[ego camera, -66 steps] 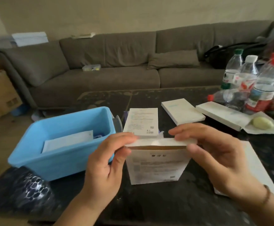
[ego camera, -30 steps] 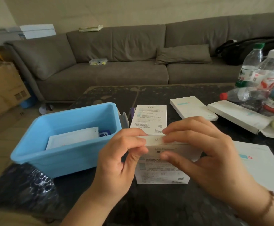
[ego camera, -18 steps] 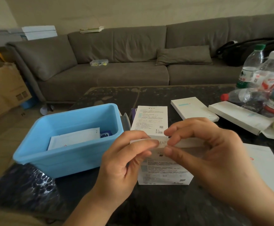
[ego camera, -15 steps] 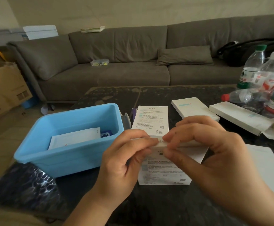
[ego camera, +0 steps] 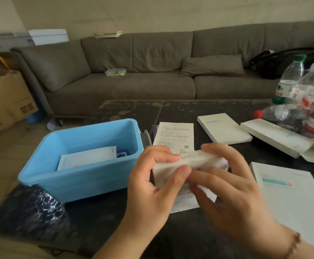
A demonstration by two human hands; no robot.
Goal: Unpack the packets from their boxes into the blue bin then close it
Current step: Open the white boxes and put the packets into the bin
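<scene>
Centre of frame, low: a white box [ego camera: 189, 165] held upright above the dark counter [ego camera: 100, 217], its top flap edge turned toward the camera. The left hand [ego camera: 152, 186] pinches the flap's left part between thumb and curled fingers; the right hand [ego camera: 232, 186] grips the right part, fingers over the top and thumb on the near face. Both hands are closed on the box; neither is free.

Left of the hands: the blue bin [ego camera: 89, 176], open, with a white packet [ego camera: 87, 158] leaning inside and a small dark blue item beside it. No lid can be identified.

Behind the held box: a second box [ego camera: 175, 136] with its printed face up. Toward the right: two flat white boxes [ego camera: 223, 128], one [ego camera: 274, 136] with an end flap open, and a large flat white box [ego camera: 290, 199] at the lower right edge. Upper right: plastic bottles [ego camera: 302, 86]. Background: a grey sofa [ego camera: 152, 71].

Step in hand, as judged: opening the top flap. It is best done by steadying the body with one hand while the other lifts the flap from its tuck, without crushing the card. The box should stay close to the bin, so the packets drop straight in.
</scene>
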